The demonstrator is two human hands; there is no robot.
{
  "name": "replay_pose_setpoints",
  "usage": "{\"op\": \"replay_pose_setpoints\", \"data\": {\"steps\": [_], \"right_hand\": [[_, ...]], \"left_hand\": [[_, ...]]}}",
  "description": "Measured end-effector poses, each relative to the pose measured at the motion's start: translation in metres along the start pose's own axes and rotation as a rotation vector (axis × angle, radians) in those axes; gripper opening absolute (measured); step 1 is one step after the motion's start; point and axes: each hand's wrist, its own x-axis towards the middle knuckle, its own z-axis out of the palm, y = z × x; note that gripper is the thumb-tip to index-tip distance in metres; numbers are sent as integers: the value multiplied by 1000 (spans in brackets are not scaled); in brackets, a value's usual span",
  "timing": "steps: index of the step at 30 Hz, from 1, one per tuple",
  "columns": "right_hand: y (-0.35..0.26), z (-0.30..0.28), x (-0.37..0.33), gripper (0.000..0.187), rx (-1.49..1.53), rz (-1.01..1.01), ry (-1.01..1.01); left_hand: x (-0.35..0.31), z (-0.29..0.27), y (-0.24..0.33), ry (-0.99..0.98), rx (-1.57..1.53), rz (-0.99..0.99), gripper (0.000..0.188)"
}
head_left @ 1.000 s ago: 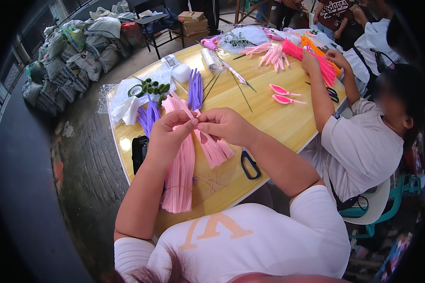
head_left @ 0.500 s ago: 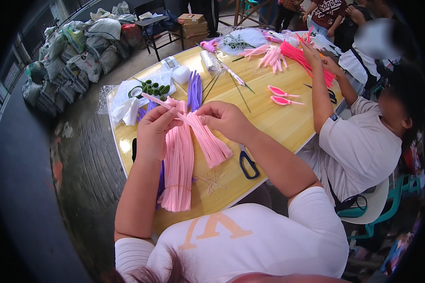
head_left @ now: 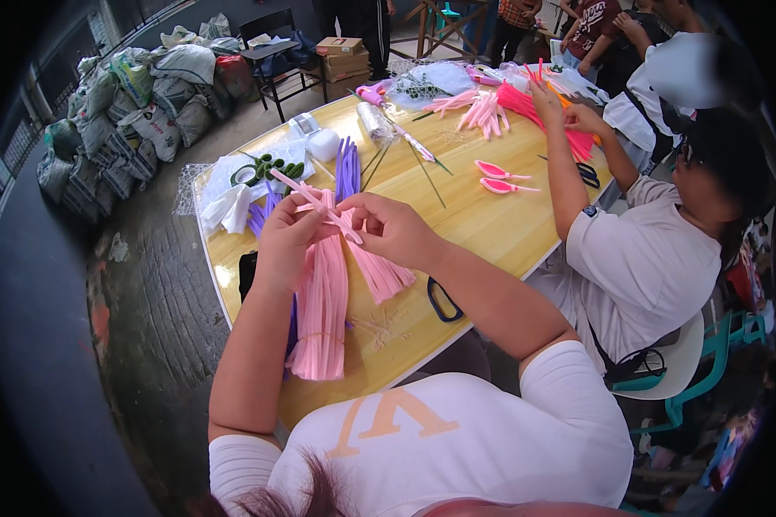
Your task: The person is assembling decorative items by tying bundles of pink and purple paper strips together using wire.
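Observation:
Both my hands are raised over the near part of the table, holding light pink pipe cleaners [head_left: 291, 183]. My left hand [head_left: 286, 246] pinches them, with one end sticking out past its fingers. Close beside it, my right hand [head_left: 398, 231] has its fingertips closed on the other part. Under my hands lies a banded bundle of pink pipe cleaners [head_left: 322, 314], with a second pink bunch [head_left: 383, 274] fanned to its right. Dark-handled scissors [head_left: 444, 302] rest by the table edge, partly behind my right forearm. Short thin pale sticks [head_left: 378, 329] are scattered near the bundle.
On the wooden table [head_left: 422, 215] lie purple pipe cleaners [head_left: 347, 168], green fuzzy loops [head_left: 286, 165], two pink petal shapes [head_left: 500, 177] and a pink glue gun [head_left: 371, 93]. At right, a co-worker's hands [head_left: 550, 108] handle bright pink pipe cleaners [head_left: 522, 108]. Sacks [head_left: 151, 95] are piled far left.
My right hand has moved slightly left and down, closer to my left hand. The pink pieces between my fingers now cross at an angle. The view has shifted a little.

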Motion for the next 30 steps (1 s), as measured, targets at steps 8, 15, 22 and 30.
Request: {"op": "replay_pose_setpoints", "data": {"steps": [8, 15, 22, 30], "right_hand": [[-3, 1, -3, 33, -109, -119, 40], [-1, 0, -3, 28, -98, -122, 35], [5, 1, -2, 26, -37, -89, 22], [5, 1, -2, 22, 22, -84, 14]], "left_hand": [[-2, 5, -3, -22, 25, -8, 26], [-3, 4, -7, -36, 119, 56, 23], [-3, 1, -8, -41, 121, 52, 19], [-3, 4, -8, -36, 113, 63, 19]]}}
